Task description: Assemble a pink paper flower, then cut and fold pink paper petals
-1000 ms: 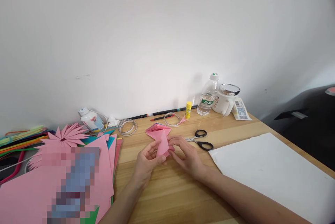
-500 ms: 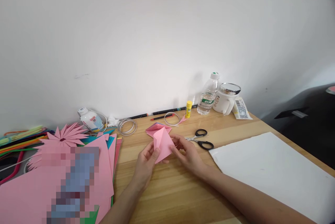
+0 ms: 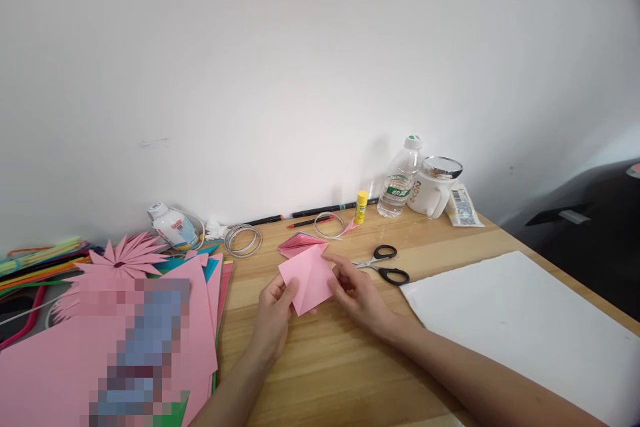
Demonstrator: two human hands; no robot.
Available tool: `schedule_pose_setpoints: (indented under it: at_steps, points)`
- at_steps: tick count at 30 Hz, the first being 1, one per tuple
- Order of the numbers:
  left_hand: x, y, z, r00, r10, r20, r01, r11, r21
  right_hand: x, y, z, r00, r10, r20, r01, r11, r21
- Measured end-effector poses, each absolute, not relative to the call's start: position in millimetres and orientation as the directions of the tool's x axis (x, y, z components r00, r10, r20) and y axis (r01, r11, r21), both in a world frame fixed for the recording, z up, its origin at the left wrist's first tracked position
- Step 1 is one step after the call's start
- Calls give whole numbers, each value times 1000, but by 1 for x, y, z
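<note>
A creased square of pink paper (image 3: 311,280) is held between both hands above the wooden table. My left hand (image 3: 275,310) pinches its left edge, thumb on top. My right hand (image 3: 357,294) grips the right edge, with the thumb and fingertips at the paper's side. Just behind the square lies a small stack of folded pink paper (image 3: 301,242), partly covered by it. Black-handled scissors (image 3: 385,264) rest to the right of my right hand, their blades partly hidden.
Pink sheets (image 3: 200,334) and folded-paper flowers (image 3: 119,259) cover the left side. Along the wall stand a white bottle (image 3: 175,227), wire coils (image 3: 243,240), a glue stick (image 3: 361,207), a water bottle (image 3: 399,187) and a mug (image 3: 431,190). A white board (image 3: 520,327) lies at right.
The pink paper has opened out: its folded-over left flap now lies spread to the left. My left hand has shifted slightly left with that edge; my right hand stays nearly in place.
</note>
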State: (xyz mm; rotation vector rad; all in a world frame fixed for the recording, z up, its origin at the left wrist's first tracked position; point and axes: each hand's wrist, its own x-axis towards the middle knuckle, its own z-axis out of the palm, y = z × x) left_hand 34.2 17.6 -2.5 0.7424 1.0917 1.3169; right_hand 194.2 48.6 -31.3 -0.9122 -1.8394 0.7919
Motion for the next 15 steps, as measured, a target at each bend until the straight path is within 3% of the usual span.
schedule_pose_setpoints:
  at_steps: [5,15]
  points:
    - [33,19,-5,-92,971,-219,-345,175,922,196,48,-25,-349,781,517,283,614,-737]
    - [32,17,-16,1,961,-277,-106,276,955,193,52,-30,-345,767,541,274,633,-724]
